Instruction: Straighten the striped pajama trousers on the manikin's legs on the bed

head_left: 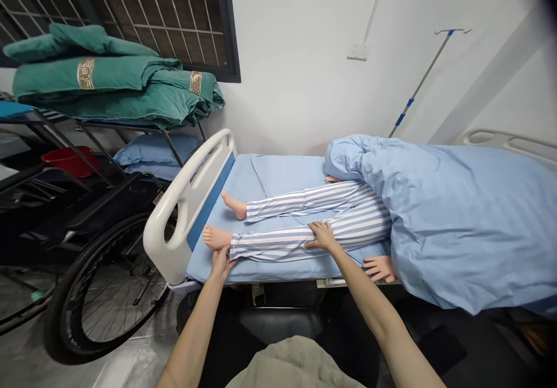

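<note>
While the left hand (221, 264), half-curled, cups the ankle (227, 239) and the right hand (322, 236) lies spread on the leg (272, 244), we judge positioning underway, next needing steady support

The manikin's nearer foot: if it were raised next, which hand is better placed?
Probably the left hand: it is at the trouser cuff, close beside the nearer foot. The right hand rests well up the same striped trouser leg, away from that foot.
</note>
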